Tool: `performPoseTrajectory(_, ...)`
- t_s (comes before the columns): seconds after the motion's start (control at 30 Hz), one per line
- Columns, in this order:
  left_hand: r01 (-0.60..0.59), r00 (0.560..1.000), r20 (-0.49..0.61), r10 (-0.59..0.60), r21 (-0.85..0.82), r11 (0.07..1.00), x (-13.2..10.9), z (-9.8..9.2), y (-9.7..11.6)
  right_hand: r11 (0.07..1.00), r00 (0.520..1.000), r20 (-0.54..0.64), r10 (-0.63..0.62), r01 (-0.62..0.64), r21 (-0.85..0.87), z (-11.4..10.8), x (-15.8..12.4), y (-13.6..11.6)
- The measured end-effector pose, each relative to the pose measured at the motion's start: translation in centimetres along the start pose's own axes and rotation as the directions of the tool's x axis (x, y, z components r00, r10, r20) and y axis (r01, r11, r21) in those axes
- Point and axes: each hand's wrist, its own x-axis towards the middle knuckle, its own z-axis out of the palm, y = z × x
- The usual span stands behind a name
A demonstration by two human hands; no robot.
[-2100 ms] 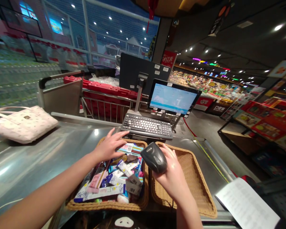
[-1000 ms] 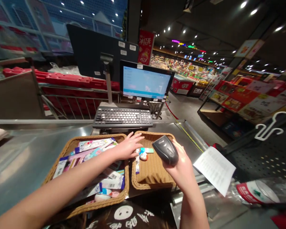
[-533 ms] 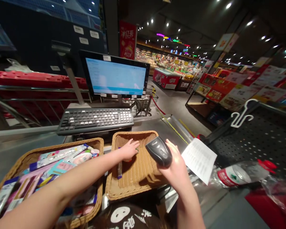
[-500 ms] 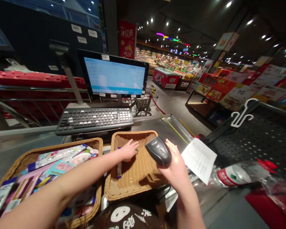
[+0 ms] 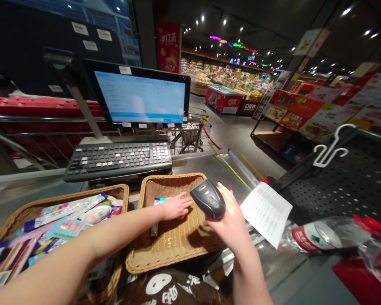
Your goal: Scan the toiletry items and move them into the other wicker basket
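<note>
My right hand is wrapped round a black handheld barcode scanner, its head tilted over the right side of a wicker basket. Inside that basket, my left hand lies palm down with its fingers stretched out and apart. Beside its wrist is a small package with a blue edge, partly covered by the forearm. A bit of red shows under the palm, too hidden to name. To the left stands a fuller wicker basket of packaged small goods, partly behind my left arm.
A keyboard and a monitor stand behind the baskets. On the right are a printed paper sheet, a large clear bottle with a red cap and a white hanger on a black perforated panel.
My left hand has shifted slightly right and flattened, with its fingers more spread. A blue-and-white package edge now shows above the wrist. The scanner stays in my right hand.
</note>
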Motion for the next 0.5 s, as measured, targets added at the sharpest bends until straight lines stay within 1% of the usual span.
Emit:
performPoseTrajectory(0.03, -0.006, 1.0, 0.021, 0.006, -0.019, 1.0, -0.1, -0.3, 0.1, 1.0, 1.0, 0.0, 0.001, -0.001, 0.0, -0.1, 0.0, 0.1)
performPoseTrajectory(0.1, 0.021, 0.999, 0.049, -0.019, -0.046, 0.999, -0.3, -0.7, 0.1, 1.0, 1.0, -0.003, 0.005, -0.005, 0.003, -0.2, 0.0, 0.4)
performPoseTrajectory(0.2, 0.14, 0.988, 0.073, -0.135, -0.06, 0.988, -0.5, -1.0, -0.6, 1.0, 1.0, -0.013, 0.016, -0.015, 0.007, -0.3, -0.1, 0.5)
performPoseTrajectory(0.3, 0.27, 0.959, 0.109, -0.263, -0.054, 0.961, -0.3, -0.7, -1.2, 1.0, 1.0, -0.01, 0.019, -0.019, 0.009, -0.4, -0.1, 0.5)
performPoseTrajectory(0.37, 0.324, 0.94, 0.127, -0.317, -0.042, 0.945, 0.0, -0.3, -1.2, 1.0, 1.0, -0.01, 0.015, -0.014, 0.011, -0.4, 0.0, 0.5)
performPoseTrajectory(0.43, 0.334, 0.937, 0.117, -0.329, -0.028, 0.942, 0.2, 0.1, -1.1, 1.0, 1.0, -0.009, 0.008, -0.008, 0.011, -0.3, 0.0, 0.5)
performPoseTrajectory(0.5, 0.288, 0.955, 0.081, -0.286, -0.019, 0.957, 0.3, 0.4, -0.8, 1.0, 1.0, -0.003, 0.003, -0.003, 0.012, -0.2, 0.0, 0.5)
